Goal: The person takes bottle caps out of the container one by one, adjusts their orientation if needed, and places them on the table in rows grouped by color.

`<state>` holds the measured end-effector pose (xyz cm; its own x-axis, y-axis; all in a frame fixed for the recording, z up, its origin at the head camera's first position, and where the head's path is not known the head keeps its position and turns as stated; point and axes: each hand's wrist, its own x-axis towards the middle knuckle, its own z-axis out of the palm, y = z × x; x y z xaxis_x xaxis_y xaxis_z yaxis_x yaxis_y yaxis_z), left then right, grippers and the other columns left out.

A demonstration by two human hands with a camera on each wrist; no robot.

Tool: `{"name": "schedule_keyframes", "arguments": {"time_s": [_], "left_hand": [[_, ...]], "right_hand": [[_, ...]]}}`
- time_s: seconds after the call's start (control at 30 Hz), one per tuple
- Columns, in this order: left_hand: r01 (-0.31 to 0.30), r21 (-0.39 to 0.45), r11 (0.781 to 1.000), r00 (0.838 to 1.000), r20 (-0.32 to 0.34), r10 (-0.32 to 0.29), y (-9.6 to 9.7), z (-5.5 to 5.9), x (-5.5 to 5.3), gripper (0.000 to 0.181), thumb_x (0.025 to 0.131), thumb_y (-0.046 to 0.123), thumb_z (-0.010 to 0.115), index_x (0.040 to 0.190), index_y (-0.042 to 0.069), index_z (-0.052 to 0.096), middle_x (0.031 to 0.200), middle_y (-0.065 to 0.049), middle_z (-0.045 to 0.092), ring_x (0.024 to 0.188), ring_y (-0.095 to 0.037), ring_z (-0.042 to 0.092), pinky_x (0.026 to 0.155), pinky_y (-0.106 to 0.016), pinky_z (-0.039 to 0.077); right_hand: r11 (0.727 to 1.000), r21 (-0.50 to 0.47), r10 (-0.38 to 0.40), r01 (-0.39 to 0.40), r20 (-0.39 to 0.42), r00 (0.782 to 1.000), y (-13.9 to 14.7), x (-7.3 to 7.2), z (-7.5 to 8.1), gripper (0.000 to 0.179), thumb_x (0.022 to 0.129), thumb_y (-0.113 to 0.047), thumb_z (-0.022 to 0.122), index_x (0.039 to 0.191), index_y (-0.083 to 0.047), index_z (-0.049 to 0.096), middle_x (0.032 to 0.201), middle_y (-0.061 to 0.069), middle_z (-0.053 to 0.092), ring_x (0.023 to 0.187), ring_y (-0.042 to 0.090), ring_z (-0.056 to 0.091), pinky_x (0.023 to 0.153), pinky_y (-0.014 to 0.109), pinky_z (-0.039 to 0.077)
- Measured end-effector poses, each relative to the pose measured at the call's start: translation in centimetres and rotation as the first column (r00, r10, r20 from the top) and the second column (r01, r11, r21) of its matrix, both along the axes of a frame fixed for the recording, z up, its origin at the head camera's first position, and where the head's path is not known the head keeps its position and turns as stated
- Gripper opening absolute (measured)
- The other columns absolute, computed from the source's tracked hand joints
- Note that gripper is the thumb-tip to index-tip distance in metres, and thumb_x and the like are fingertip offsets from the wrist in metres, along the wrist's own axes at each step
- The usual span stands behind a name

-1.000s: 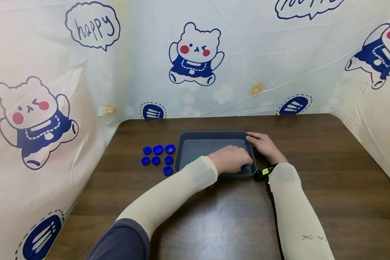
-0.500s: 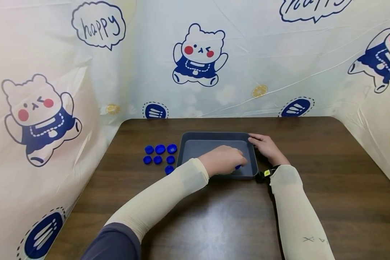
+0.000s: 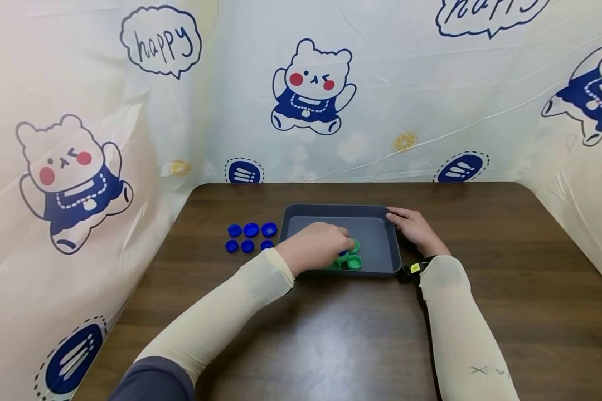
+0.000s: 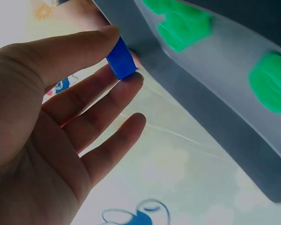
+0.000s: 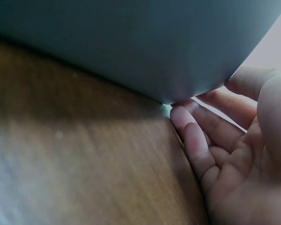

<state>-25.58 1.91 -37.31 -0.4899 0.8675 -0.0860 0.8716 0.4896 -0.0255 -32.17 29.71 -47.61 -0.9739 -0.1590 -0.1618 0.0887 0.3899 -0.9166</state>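
Your left hand (image 3: 317, 245) pinches a blue cap (image 4: 122, 60) between thumb and fingertips, above a grey tray (image 3: 376, 236) on a wooden table (image 3: 331, 345). The cap sits tilted in that narrow grip, at the very ends of your fingers, while the little finger stretches free. At the tray's far right corner, your right hand (image 3: 415, 227) holds on, its thumb on the side and its other fingers folded in at the corner.

Half a second earlier, your left hand hangs farther right over the tray; now it is nearer the middle, and a cluster of green caps (image 3: 354, 262) comes into sight just below and beside the fingers. Your right hand keeps its place on the corner. A seventh blue cap, partly visible then at the tray's left side, is lost now where your left sleeve (image 3: 215, 317) crosses.

Six other blue caps (image 3: 247, 245) show in two rows on the table, just left of the tray. Your left hand and forearm block the view of the tray's near left corner. A black strap with a yellow tag (image 3: 414, 268) rings your right wrist, below the tray corner. Behind the table hangs a bear-print curtain (image 3: 391, 67).
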Motion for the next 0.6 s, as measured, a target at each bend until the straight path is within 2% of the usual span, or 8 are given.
{"name": "schedule_keyframes", "arguments": {"time_s": [0.17, 0.37, 0.6], "left_hand": [[-0.034, -0.007, 0.999, 0.999, -0.019, 0.034, -2.0, -0.2, 0.0, 0.023, 0.092, 0.004, 0.065, 0.111, 0.014, 0.073, 0.095, 0.001, 0.066, 0.078, -0.01, 0.058, 0.07, -0.024, 0.051], [-0.082, 0.013, 0.997, 0.997, 0.002, 0.082, -3.9, -0.3, -0.1, 0.028, 0.09, 0.008, 0.07, 0.117, 0.015, 0.072, 0.104, 0.0, 0.067, 0.087, -0.012, 0.063, 0.078, -0.027, 0.054], [-0.178, 0.041, 0.983, 0.984, 0.04, 0.176, -7.2, 0.3, -0.1, 0.028, 0.086, 0.014, 0.076, 0.114, 0.014, 0.072, 0.101, 0.0, 0.066, 0.087, -0.012, 0.061, 0.078, -0.027, 0.054]], "right_hand": [[1.0, 0.012, -0.003, 0.003, 0.01, 1.0, 0.1, 0.1, -0.1, 0.053, 0.102, -0.037, 0.05, 0.146, -0.007, 0.045, 0.14, 0.018, 0.048, 0.113, 0.036, 0.052, 0.099, 0.048, 0.039], [1.0, 0.019, 0.002, -0.002, 0.021, 1.0, 0.3, 0.1, -0.2, 0.055, 0.102, -0.039, 0.05, 0.147, -0.008, 0.044, 0.143, 0.018, 0.046, 0.116, 0.037, 0.05, 0.102, 0.049, 0.037], [1.0, 0.023, 0.006, -0.006, 0.012, 1.0, 0.1, 0.1, -0.1, 0.055, 0.102, -0.039, 0.05, 0.147, -0.008, 0.044, 0.141, 0.019, 0.048, 0.115, 0.037, 0.051, 0.101, 0.049, 0.038]]}}
